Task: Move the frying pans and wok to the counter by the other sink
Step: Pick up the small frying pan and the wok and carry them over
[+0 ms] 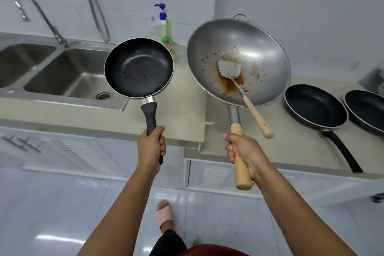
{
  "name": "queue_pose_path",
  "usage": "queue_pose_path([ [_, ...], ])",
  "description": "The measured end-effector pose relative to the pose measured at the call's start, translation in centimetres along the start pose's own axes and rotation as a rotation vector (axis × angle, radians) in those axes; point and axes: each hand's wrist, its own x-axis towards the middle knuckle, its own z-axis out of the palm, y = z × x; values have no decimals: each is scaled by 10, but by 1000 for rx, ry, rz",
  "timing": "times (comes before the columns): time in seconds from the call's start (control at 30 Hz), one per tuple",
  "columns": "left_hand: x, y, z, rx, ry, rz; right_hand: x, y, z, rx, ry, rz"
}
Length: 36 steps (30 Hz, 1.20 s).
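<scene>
My left hand [151, 147] grips the black handle of a small black frying pan [138, 67], held in the air over the beige counter [182, 114] beside the sink. My right hand [242, 151] grips the wooden handle of a large steel wok [257, 48], also lifted, tilted toward me. Inside the wok lies a metal spatula [229, 69] with a wooden handle, amid red sauce stains. Two more black frying pans rest on the counter at the right: one [314, 106] with its handle pointing toward me, another [365, 108] partly cut off by the frame edge.
A steel double sink [62, 72] with a curved tap [35, 12] fills the left. A soap bottle with a blue pump [163, 16] and a green bottle [166, 35] stand by the wall behind the pans. White cabinets and a glossy tiled floor lie below; my sandalled foot [165, 212] shows.
</scene>
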Motion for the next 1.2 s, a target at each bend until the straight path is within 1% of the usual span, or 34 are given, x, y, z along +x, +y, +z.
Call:
queue_pose_path([
  [0.23, -46, 5, -64, -48, 220, 71, -14, 6, 56, -188, -148, -52],
  [0.43, -74, 24, -138, -124, 435, 121, -34, 12, 135, -303, -349, -62],
  [0.7, -101, 53, -262, -156, 664, 187, -72, 35, 271, -448, -562, -72],
  [1.0, -118, 109, -440, -195, 809, 261, -131, 80, 458, -519, -762, -58],
  [1.2, -131, 133, -530, -191, 902, 281, -164, 115, 558, -524, -863, -21],
])
